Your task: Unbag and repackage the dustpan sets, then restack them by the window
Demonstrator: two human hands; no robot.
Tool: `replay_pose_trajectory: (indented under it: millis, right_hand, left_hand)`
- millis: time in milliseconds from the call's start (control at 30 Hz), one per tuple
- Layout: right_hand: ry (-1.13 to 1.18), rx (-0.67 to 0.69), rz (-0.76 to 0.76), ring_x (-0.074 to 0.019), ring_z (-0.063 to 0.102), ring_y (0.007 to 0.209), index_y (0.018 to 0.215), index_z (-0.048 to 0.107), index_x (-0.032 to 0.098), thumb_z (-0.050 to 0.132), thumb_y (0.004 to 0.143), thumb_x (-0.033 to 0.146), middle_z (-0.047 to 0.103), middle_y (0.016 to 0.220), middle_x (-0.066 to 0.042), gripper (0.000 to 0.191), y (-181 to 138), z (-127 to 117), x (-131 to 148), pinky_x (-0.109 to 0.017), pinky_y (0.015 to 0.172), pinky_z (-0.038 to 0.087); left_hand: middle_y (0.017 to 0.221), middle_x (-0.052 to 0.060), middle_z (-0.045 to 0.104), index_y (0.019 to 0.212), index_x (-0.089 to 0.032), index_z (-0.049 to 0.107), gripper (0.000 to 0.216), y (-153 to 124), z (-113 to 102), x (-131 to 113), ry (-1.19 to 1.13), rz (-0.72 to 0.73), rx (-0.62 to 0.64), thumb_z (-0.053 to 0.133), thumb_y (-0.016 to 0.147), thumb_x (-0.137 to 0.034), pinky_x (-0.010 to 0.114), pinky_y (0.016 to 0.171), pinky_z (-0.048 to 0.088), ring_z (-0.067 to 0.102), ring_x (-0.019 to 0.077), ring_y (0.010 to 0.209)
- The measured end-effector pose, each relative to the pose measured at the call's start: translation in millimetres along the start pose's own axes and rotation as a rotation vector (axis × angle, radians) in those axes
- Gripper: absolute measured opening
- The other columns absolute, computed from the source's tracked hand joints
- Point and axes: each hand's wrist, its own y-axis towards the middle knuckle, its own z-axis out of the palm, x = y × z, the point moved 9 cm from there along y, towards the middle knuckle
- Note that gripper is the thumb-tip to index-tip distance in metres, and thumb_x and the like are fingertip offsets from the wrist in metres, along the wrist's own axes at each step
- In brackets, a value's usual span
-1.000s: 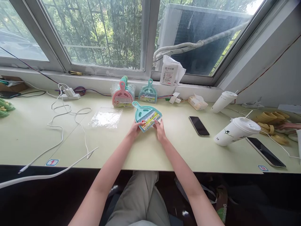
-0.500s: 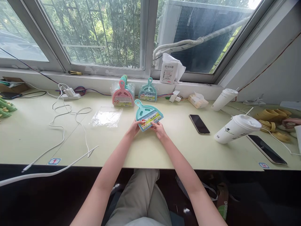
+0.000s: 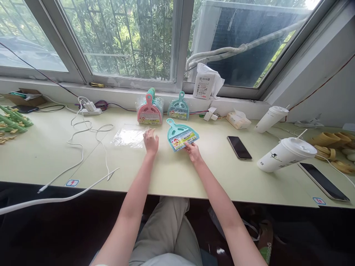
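My right hand (image 3: 193,152) grips the lower edge of a teal mini dustpan (image 3: 175,129) with a brush and a yellow printed label (image 3: 180,140). The dustpan is tilted, its looped handle toward the upper left. Apart from it, my left hand (image 3: 151,141) has its fingers partly spread and holds nothing. It is at the right edge of several clear plastic bags (image 3: 128,137) lying flat; whether it touches them I cannot tell. Behind stands a stack of wrapped dustpan sets with a pink one (image 3: 149,111) in front. A wrapped teal set (image 3: 179,107) leans beside it.
White cables (image 3: 83,147) trail over the left of the table (image 3: 166,177). On the right are a phone (image 3: 239,147), a tissue pack (image 3: 238,120), two white cups, the nearer cup (image 3: 285,153) large, and another phone (image 3: 323,181). Green stalks (image 3: 13,120) lie far left.
My left hand has let go of the dustpan and moved left to the plastic bags. My right hand still holds the dustpan. The view has shifted slightly left.
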Motion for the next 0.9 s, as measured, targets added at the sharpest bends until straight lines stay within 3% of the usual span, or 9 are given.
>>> replay_pose_trajectory:
  millis: [67,200,267,367,533,600,700,800,900]
  right_hand:
    - [0.009,-0.018,-0.006,-0.0182,0.07,0.082,0.09,0.063,0.017,0.073,0.068,0.018,0.073,0.09,-0.002,0.024,0.6,-3.8,2.2,-0.03,0.074,0.06]
    - [0.022,-0.052,-0.024,-0.0179,0.07,0.081,0.088,0.062,0.017,0.073,0.067,0.018,0.073,0.09,-0.002,0.024,1.9,-10.8,6.6,-0.03,0.075,0.06]
    - [0.032,-0.071,-0.037,-0.0175,0.07,0.08,0.088,0.062,0.017,0.074,0.066,0.018,0.072,0.091,-0.002,0.024,3.1,-15.1,9.4,-0.029,0.075,0.06]
    - [0.07,-0.103,-0.059,-0.0164,0.07,0.081,0.088,0.062,0.017,0.074,0.065,0.017,0.072,0.091,-0.002,0.026,5.5,-23.1,14.5,-0.027,0.074,0.06]
    - [0.089,-0.164,-0.088,-0.0159,0.07,0.082,0.088,0.062,0.017,0.073,0.065,0.015,0.072,0.09,-0.002,0.025,6.9,-37.1,23.5,-0.026,0.075,0.06]
    - [0.078,-0.185,-0.081,-0.0158,0.07,0.081,0.087,0.063,0.017,0.071,0.066,0.014,0.072,0.088,-0.002,0.022,6.9,-41.3,24.6,-0.026,0.074,0.06]
    - [0.052,-0.186,-0.053,-0.0158,0.07,0.08,0.085,0.063,0.017,0.07,0.067,0.012,0.073,0.087,-0.002,0.02,8.0,-44.5,24.2,-0.026,0.074,0.06]
    - [0.016,-0.154,-0.019,-0.0158,0.07,0.079,0.085,0.064,0.017,0.071,0.068,0.013,0.073,0.087,-0.002,0.019,8.9,-44.3,25.1,-0.026,0.074,0.06]
    - [-0.042,-0.081,0.021,-0.0164,0.07,0.08,0.086,0.065,0.016,0.07,0.069,0.013,0.073,0.09,-0.003,0.018,7.0,-38.4,27.2,-0.026,0.073,0.06]
  left_hand:
    - [0.144,0.01,0.037,0.113,-0.022,0.06,0.043,4.2,-23.5,0.3,0.097,0.035,-0.093,0.054,0.074,-0.004,0.042,0.112,0.02,0.006,0.0253,0.143]
    - [0.121,0.016,0.056,0.089,-0.019,0.065,0.03,9.6,-45.4,17.1,0.162,-0.075,-0.166,0.048,0.073,0.001,0.047,0.113,0.012,0.016,0.0267,0.141]
    - [0.104,0.014,0.064,0.073,-0.02,0.065,0.025,8.4,-37.0,16.4,0.094,-0.086,-0.118,0.049,0.074,-0.001,0.048,0.114,0.01,0.025,0.0275,0.138]
    - [0.089,0.008,0.067,0.064,-0.025,0.066,0.027,-1.3,-12.0,-7.1,0.038,0.035,0.016,0.052,0.073,-0.004,0.051,0.115,0.008,0.039,0.0268,0.129]
    - [0.111,0.001,0.064,0.064,-0.027,0.067,0.035,-21.9,12.2,-43.2,0.699,0.384,0.112,0.046,0.071,-0.001,0.056,0.114,-0.007,0.037,0.0263,0.129]
    - [0.114,0.003,0.062,0.065,-0.025,0.067,0.036,-20.4,9.4,-39.4,0.91,0.422,0.061,0.043,0.069,0.001,0.06,0.112,-0.009,0.038,0.0287,0.126]
    - [0.113,0.006,0.062,0.08,-0.025,0.07,0.035,-14.4,10.7,-25.5,1.008,0.419,0.05,0.044,0.073,-0.003,0.06,0.112,-0.006,0.042,0.0293,0.121]
    - [0.122,0.008,0.059,0.101,-0.025,0.068,0.028,-14.2,28.8,-11.7,0.969,0.452,0.194,0.053,0.078,-0.02,0.055,0.114,0.005,0.043,0.029,0.122]
    - [0.118,0.01,0.062,0.095,-0.023,0.07,0.023,-14.1,39.3,1.9,0.962,0.424,0.315,0.057,0.077,-0.03,0.051,0.111,0.016,0.047,0.0303,0.117]
